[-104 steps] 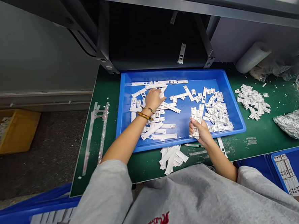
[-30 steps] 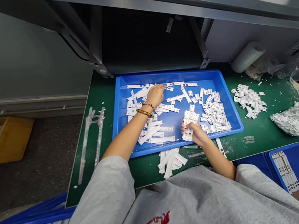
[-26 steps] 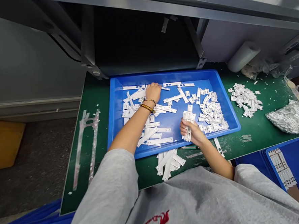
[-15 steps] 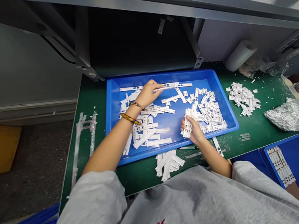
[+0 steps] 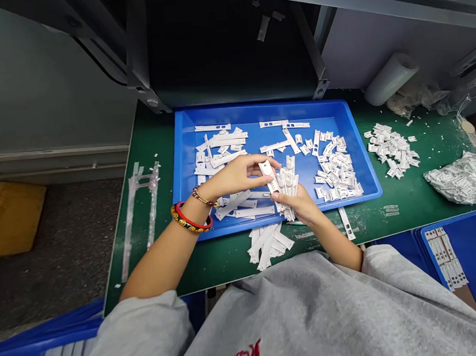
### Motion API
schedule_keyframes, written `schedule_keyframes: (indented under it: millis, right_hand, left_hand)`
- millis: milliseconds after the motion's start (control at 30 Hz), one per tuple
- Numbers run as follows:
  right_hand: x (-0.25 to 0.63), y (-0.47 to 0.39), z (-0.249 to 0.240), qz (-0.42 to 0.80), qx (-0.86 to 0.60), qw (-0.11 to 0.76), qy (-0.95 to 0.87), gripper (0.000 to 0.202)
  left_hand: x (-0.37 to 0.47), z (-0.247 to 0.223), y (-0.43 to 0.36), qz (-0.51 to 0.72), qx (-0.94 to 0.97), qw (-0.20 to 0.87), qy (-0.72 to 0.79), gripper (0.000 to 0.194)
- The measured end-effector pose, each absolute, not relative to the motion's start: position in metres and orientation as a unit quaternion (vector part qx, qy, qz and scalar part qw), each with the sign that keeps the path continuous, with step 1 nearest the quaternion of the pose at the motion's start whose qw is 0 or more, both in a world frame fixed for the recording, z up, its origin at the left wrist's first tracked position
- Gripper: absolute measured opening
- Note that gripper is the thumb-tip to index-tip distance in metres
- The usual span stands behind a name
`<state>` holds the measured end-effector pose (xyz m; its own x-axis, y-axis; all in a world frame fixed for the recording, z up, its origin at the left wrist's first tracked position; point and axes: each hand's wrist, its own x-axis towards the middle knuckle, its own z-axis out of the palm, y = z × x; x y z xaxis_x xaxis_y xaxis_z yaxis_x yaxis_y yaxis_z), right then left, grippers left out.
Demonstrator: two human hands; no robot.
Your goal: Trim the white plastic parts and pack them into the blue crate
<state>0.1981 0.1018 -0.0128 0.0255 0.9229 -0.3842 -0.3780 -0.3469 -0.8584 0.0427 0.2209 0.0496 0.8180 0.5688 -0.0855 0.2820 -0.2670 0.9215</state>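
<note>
Over the blue tray (image 5: 368, 190), my two hands meet near its front middle. My left hand (image 5: 241, 173) pinches one long white plastic strip (image 5: 268, 176) with small cut-out windows, between thumb and fingers. A fanned bundle of similar white strips (image 5: 289, 181) stands in my right hand (image 5: 302, 203), whose thumb lies across the front of it. The single strip leans against the bundle's left side. Loose long strips (image 5: 254, 212) lie heaped in the tray's left half. Short white clip-like pieces (image 5: 336, 172) crowd its right half.
More long strips (image 5: 268, 243) lie on the green table (image 5: 211, 268) before the tray. To the right are a pile of short pieces (image 5: 391, 147), a filled clear bag (image 5: 464, 177) and a white roll (image 5: 391, 80). A dark conveyor belt (image 5: 227, 66) ends behind the tray.
My left hand has come down and right from the tray's back with a strip, bringing it against the bundle. My right hand still holds the bundle, now slightly further left. The view has shifted slightly.
</note>
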Motion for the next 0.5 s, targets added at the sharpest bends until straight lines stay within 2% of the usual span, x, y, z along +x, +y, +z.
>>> schedule_keyframes:
  millis: [67, 200, 267, 367, 500]
  right_hand:
    - [0.196, 0.1, -0.013, 0.611, -0.534, 0.504, -0.296, 0.043]
    - [0.196, 0.099, -0.01, 0.485, -0.607, 0.501, -0.381, 0.03]
    - [0.196, 0.099, -0.008, 0.43, -0.635, 0.493, -0.411, 0.028]
    - [0.198, 0.1, -0.005, 0.421, -0.639, 0.494, -0.412, 0.026]
    - [0.202, 0.102, -0.004, 0.511, -0.588, 0.511, -0.364, 0.029]
  left_hand:
    - [0.042, 0.05, 0.214, 0.139, 0.804, 0.502, 0.285, 0.031]
    - [0.049, 0.043, 0.198, 0.148, 0.875, 0.308, 0.344, 0.038]
    - [0.054, 0.037, 0.192, 0.15, 0.893, 0.248, 0.343, 0.037]
    - [0.06, 0.032, 0.189, 0.169, 0.896, 0.253, 0.324, 0.036]
    - [0.058, 0.037, 0.194, 0.171, 0.878, 0.334, 0.299, 0.04]
